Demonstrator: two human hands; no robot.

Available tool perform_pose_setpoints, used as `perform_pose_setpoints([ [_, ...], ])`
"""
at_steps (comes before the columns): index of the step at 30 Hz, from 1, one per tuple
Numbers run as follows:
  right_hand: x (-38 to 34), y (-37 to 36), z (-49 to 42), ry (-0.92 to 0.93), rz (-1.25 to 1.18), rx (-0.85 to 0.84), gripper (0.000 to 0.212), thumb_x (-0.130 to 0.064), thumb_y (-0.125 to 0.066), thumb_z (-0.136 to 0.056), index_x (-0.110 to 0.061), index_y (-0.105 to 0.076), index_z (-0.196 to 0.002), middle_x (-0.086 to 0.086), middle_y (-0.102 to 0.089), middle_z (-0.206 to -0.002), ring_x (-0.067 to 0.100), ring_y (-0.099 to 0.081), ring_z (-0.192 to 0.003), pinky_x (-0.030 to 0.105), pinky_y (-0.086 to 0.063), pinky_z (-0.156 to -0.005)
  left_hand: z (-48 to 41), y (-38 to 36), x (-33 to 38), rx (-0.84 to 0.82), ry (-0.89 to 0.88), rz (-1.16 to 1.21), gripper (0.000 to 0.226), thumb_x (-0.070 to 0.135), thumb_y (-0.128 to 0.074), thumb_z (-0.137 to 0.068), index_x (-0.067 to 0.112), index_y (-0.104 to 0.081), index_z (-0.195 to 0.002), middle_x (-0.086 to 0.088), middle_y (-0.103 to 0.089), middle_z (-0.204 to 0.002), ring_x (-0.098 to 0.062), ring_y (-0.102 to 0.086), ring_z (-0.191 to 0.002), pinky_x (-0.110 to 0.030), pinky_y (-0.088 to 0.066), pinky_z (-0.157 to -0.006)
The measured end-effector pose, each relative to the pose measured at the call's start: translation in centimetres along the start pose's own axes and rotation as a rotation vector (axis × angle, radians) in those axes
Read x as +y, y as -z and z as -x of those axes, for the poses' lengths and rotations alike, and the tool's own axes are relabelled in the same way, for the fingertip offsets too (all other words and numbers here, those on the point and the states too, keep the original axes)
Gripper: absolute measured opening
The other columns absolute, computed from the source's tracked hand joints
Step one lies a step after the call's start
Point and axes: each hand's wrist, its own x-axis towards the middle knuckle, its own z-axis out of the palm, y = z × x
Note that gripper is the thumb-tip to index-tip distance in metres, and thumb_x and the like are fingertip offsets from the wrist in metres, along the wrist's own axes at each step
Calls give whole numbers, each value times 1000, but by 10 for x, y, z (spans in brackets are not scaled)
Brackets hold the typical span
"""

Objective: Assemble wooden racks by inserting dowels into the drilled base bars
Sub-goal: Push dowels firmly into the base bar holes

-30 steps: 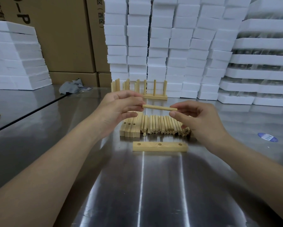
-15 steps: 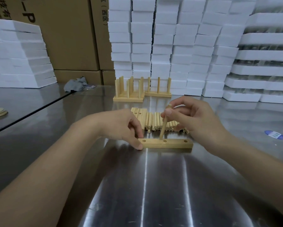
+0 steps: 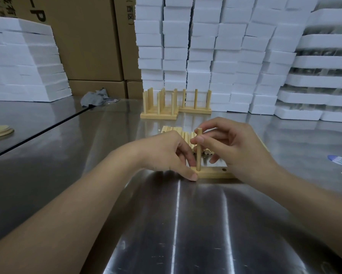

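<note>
I work in a small assembly and packing workshop, half stockroom. My counter [image 3: 186,224] is long, polished sheet steel. Behind it, white foam blocks [image 3: 201,46] rise in tall columns, with moulded foam trays [image 3: 324,62] piled to the right and foam sheets [image 3: 23,62] stacked to the left. Big brown cartons [image 3: 87,40] with printed characters stand at the back. Finished racks [image 3: 158,116] and a heap of loose dowels [image 3: 186,135] sit on the steel in batches.

Even overhead light throws streaky white glare down the shiny surface [image 3: 186,224], with soft focus and wide-angle bending at the edges.
</note>
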Motion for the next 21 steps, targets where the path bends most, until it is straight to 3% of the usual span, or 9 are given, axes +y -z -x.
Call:
perform_pose_setpoints([
  [6, -2, 4, -2, 8, 47, -18, 12, -19, -82, -91, -23, -73, -97, 4, -80, -83, 32, -75, -76, 34, -61, -55, 1, 1, 1, -2, 16, 12, 24, 45, -95, -77, 28, -82, -90, 7, -68, -68, -8, -60, -63, -18, -44, -56],
  [11, -3, 5, -4, 15, 125, -49, 15, -21, -83, -91, -18, -69, -96, 2, -75, -78, 20, -72, -71, 33, -61, -56, 0, 0, 1, 0, 17, 14, 24, 45, -95, -77, 29, -81, -88, 7, -68, -69, -10, -61, -65, -23, -46, -60],
  [16, 2, 3, 0, 30, 218, -93, 14, -27, -80, -94, -29, -73, -107, -4, -76, -87, 16, -75, -85, 31, -61, -77, -1, -2, 0, -8, 18, 51, 25, 41, -97, -75, 26, -82, -88, 9, -68, -68, -8, -62, -67, -28, -50, -66],
  [21, 5, -1, -1, 41, 230, -103, 8, -24, -79, -94, -22, -73, -91, 0, -74, -81, 21, -73, -79, 52, -60, -80, -3, -4, -1, -8, 28, 51, 26, 42, -97, -75, 24, -82, -85, 18, -64, -62, 2, -58, -60, -11, -42, -56],
])
